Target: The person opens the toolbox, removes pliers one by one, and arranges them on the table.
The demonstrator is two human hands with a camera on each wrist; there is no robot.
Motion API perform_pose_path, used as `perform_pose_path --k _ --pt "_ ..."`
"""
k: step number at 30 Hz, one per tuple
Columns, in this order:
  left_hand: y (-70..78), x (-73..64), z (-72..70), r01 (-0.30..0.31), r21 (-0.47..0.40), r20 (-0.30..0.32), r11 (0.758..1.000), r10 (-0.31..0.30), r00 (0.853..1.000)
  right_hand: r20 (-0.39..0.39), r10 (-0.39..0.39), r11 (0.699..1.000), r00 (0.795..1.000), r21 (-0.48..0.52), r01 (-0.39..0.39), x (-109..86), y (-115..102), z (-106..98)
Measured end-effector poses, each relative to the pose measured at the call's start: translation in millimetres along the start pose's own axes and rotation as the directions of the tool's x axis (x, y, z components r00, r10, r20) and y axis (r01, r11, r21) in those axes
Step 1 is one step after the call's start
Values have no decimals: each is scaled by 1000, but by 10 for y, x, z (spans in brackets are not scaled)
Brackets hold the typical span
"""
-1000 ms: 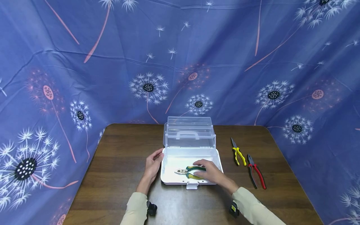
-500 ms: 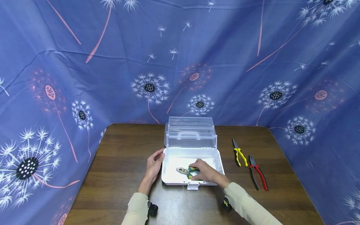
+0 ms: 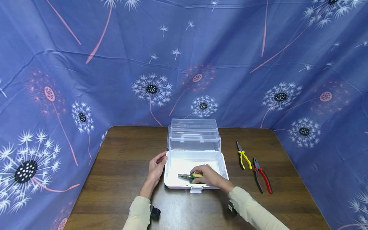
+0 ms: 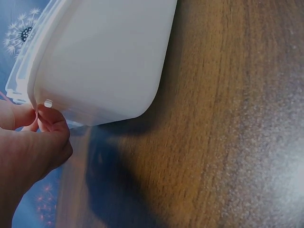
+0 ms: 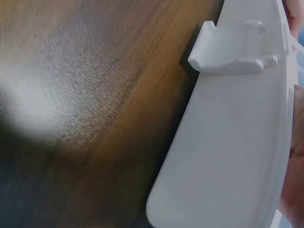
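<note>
A white toolbox (image 3: 176,186) stands on the table with its clear lid (image 3: 194,144) raised at the back. At its left end is my left hand (image 3: 156,170), thumb and fingers pinching the rim, as the left wrist view shows on the box wall (image 4: 104,57). Inside the box, my right hand (image 3: 209,175) grips the green and yellow handles of a pair of pliers (image 3: 184,176). The plier head points left, and the fingers partly hide the handles. In the right wrist view the front wall (image 5: 228,142) covers most of the right hand (image 5: 293,166).
To the right of the box lie yellow-and-black long-nose pliers (image 3: 243,156) and red-and-black pliers (image 3: 261,175) on the wooden table (image 3: 129,150). A white latch (image 3: 196,190) hangs at the box's front. Behind the table is a blue dandelion-print cloth (image 3: 120,80).
My right hand has closed round the plier handles, which were spread flat. The pliers have rolled, so the yellow handle now shows on top. My left hand stays at the rim.
</note>
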State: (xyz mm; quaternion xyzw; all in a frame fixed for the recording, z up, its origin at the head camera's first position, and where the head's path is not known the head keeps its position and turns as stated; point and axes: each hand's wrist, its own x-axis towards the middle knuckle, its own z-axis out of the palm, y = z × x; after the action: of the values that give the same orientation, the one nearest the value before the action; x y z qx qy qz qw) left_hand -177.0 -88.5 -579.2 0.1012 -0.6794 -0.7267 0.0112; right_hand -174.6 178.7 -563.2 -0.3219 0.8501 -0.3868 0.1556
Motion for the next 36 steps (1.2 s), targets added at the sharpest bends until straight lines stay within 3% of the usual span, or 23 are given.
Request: perform_pose_path --k 11,17,23,29,33,36 --pt "-8 -9 21 -9 7 -3 1000 9 1000 -87 57 994 995 94 -49 -150 -20 -86" --pt "-4 -16 14 -10 0 6 1000 10 1000 -200 96 991 975 112 -75 -287 -67 -273" --pt "-2 -10 7 -18 -9 11 1000 18 1000 -297 209 970 931 186 -159 -444 -119 -524" --pt "10 -5 -8 -4 -5 1 1000 4 1000 -349 311 924 884 328 -196 -673 -64 -764" --pt "6 -3 -12 2 3 -4 1000 -2 1000 -363 383 863 849 469 -189 -875 -10 -883" --pt "3 -6 -8 0 9 -5 1000 0 1000 -372 457 809 808 552 -203 -1056 41 -952"
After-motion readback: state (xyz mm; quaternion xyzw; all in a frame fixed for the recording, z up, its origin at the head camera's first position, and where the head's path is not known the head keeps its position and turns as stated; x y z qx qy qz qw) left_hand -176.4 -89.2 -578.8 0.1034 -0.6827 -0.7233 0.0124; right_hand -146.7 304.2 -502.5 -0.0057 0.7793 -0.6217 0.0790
